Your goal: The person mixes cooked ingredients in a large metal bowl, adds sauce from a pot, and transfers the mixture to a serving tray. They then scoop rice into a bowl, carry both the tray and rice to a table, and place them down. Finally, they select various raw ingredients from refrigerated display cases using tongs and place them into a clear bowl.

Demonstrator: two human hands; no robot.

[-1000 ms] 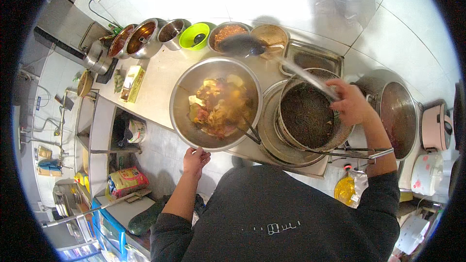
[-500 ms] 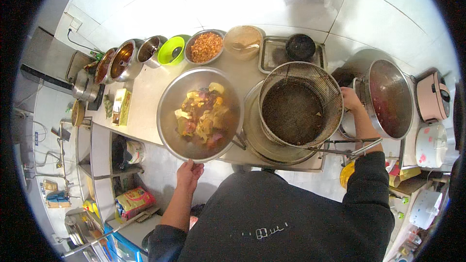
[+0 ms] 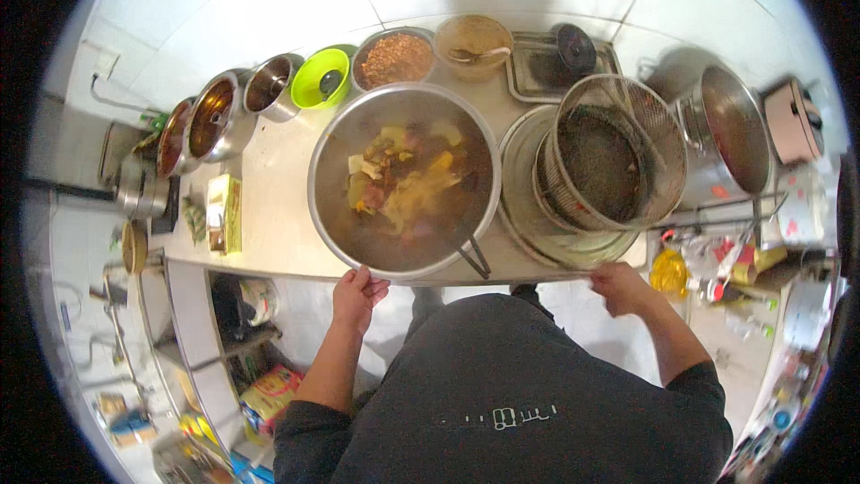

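Observation:
My left hand (image 3: 360,298) grips the near rim of a large steel bowl (image 3: 328,215), its fingers bent over the edge. Yellow, brown and reddish chunks of food (image 3: 408,181) lie inside under a steamy haze. A dark forked handle (image 3: 475,256) sticks out at the bowl's near right. To its right, a wire mesh strainer (image 3: 665,170) with dark residue rests tilted on a wide round metal vessel (image 3: 528,237). Below that vessel, beside the counter's front edge, is my right hand (image 3: 623,289), apart from the strainer. Its fingers look bent but are smeared by motion.
Along the back of the counter (image 3: 278,161) stand several steel pots (image 3: 215,116), a green bowl (image 3: 321,76), a bowl of reddish bits (image 3: 394,58), a tan bowl (image 3: 475,40) and a tray (image 3: 528,81). A tall pot (image 3: 735,130) stands at the right.
My right hand has left the strainer's right side and come down toward the counter's front edge. The strainer now leans to the right. My left hand stays on the bowl's rim.

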